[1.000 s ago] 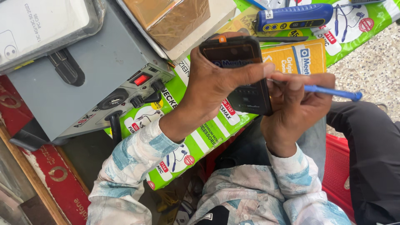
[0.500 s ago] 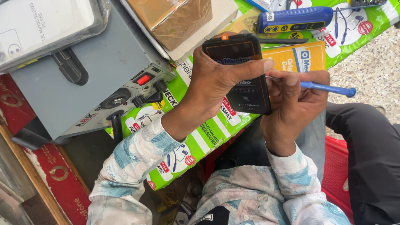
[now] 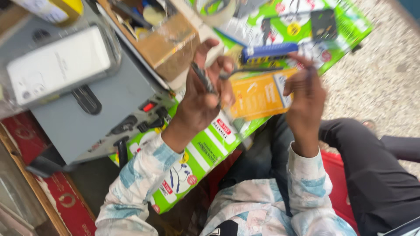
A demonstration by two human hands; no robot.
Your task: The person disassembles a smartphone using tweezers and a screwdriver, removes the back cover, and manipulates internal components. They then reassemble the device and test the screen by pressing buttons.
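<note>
The left hand (image 3: 203, 94) now grips the dark phone (image 3: 202, 78) edge-on and raised, where half a second ago it held the screen flat toward the camera; work on that face is evidently interrupted. The right hand (image 3: 306, 94), at 3 o'clock from it, is closed, fingers curled downward; whether it holds the blue tool cannot be told. The orange packet (image 3: 258, 94) lies between them, the grey power unit (image 3: 100, 105) at 9 o'clock.

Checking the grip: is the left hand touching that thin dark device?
Touching. The head view shows the left hand with its fingers and thumb closed around the thin dark device.
</note>
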